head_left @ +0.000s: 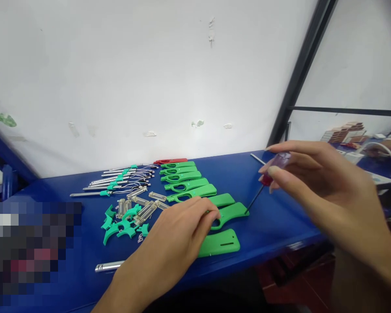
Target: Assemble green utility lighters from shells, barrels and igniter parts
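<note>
My left hand [172, 243] is closed, its thumb and fingers pinching the front part of a green lighter handle [234, 212]. In my right hand [329, 191] is a screwdriver [282, 160] with a clear purple-red grip, held between thumb and fingers. The screwdriver's tip touches the right end of that handle. Nearer to me, partly hidden under my left wrist, lies another green lighter [223, 243]; a silver tube [109, 266] shows on the other side of the wrist. Behind my left hand, several green handle shells [182, 177] lie in a row, a red shell [177, 161] at the far end.
Left of the shells on the blue table [234, 174] lie teal triggers [127, 228], clear fuel tanks [146, 213] and metal rods [94, 188] with wires. A thin white stick [257, 158] lies near the wall. A dark frame post [299, 69] rises at the right.
</note>
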Available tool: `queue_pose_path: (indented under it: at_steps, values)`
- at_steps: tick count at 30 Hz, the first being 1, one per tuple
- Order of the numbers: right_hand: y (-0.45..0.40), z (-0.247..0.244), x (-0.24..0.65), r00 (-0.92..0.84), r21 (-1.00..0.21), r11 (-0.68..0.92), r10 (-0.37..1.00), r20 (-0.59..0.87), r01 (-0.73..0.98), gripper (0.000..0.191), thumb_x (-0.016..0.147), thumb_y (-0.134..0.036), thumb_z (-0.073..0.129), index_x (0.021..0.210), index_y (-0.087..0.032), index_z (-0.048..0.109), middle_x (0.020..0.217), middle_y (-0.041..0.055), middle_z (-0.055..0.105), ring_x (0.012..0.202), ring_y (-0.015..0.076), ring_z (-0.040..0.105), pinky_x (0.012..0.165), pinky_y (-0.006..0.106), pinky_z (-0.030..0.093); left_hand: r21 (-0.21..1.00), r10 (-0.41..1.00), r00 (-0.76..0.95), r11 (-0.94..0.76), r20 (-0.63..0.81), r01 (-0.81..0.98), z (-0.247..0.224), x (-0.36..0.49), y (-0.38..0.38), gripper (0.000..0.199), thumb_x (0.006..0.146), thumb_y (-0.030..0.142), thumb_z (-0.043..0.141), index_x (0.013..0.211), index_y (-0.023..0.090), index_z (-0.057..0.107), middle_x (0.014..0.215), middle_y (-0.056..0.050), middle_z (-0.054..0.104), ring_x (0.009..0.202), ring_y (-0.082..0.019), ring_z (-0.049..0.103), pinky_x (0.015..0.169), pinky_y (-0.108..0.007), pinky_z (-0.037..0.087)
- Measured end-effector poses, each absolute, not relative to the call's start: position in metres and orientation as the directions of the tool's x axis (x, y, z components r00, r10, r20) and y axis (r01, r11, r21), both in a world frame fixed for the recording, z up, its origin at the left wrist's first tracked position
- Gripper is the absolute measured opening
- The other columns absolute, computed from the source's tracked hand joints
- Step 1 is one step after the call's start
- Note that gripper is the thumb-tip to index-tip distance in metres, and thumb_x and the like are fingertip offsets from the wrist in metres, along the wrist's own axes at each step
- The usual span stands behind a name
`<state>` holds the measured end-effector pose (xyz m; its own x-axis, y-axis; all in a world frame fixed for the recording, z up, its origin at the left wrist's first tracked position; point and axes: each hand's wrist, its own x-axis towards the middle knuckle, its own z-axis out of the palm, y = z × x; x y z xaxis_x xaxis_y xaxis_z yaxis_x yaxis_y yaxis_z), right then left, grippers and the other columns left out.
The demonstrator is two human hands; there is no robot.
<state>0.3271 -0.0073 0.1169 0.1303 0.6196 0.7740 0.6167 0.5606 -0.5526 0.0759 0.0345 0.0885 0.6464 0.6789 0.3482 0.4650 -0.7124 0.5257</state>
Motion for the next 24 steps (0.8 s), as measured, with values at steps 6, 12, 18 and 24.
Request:
queue_pose_path:
  at_steps: [6, 12, 18, 24]
  values:
    - [-0.028, 0.120, 0.306, 0.197, -0.536, 0.659, 0.518, 0.832, 0.527, 0.030, 0.095, -0.024, 0.081, 0.123, -0.031, 0.075, 0.091, -0.0004, 0.071, 0.087, 0.0220, 0.077, 0.072, 0.035, 0.064, 0.727, 0.752, 0.528, -0.607, 0.394, 0.321, 0.086, 0.085, 0.038, 0.016, 0.101, 0.020, 0.066, 0.096, 0.029, 0.079, 0.094, 0.005, 0.077, 0.069, -0.012, 0.062, 0.062, -0.025, 0.046]
    - [-0.032, 0.120, 0.299, 0.189, -0.538, 0.668, 0.524, 0.831, 0.515, 0.030, 0.094, -0.020, 0.080, 0.120, -0.032, 0.073, 0.098, -0.0005, 0.071, 0.091, 0.0226, 0.077, 0.073, 0.038, 0.066, 0.848, 0.831, 0.482, -0.447, 0.276, 0.285, 0.092, 0.088, 0.034, 0.012, 0.089, 0.020, 0.074, 0.082, 0.027, 0.081, 0.061, 0.005, 0.070, 0.050, -0.012, 0.057, 0.048, -0.022, 0.042]
    - [-0.032, 0.120, 0.297, 0.184, -0.546, 0.660, 0.537, 0.823, 0.516, 0.031, 0.093, -0.020, 0.080, 0.120, -0.032, 0.072, 0.100, -0.0017, 0.071, 0.092, 0.0213, 0.077, 0.073, 0.036, 0.067, 0.868, 0.834, 0.481, -0.427, 0.270, 0.253, 0.086, 0.091, 0.034, 0.008, 0.088, 0.021, 0.080, 0.091, 0.029, 0.083, 0.077, 0.005, 0.081, 0.058, -0.012, 0.068, 0.053, -0.021, 0.047]
    - [-0.032, 0.118, 0.299, 0.172, -0.560, 0.637, 0.566, 0.806, 0.530, 0.029, 0.095, -0.025, 0.080, 0.121, -0.036, 0.073, 0.104, -0.0006, 0.070, 0.093, 0.0244, 0.075, 0.069, 0.041, 0.066, 0.864, 0.814, 0.515, -0.440, 0.268, 0.244, 0.084, 0.095, 0.032, 0.017, 0.089, 0.023, 0.082, 0.103, 0.032, 0.086, 0.082, 0.005, 0.084, 0.057, -0.013, 0.068, 0.054, -0.024, 0.048]
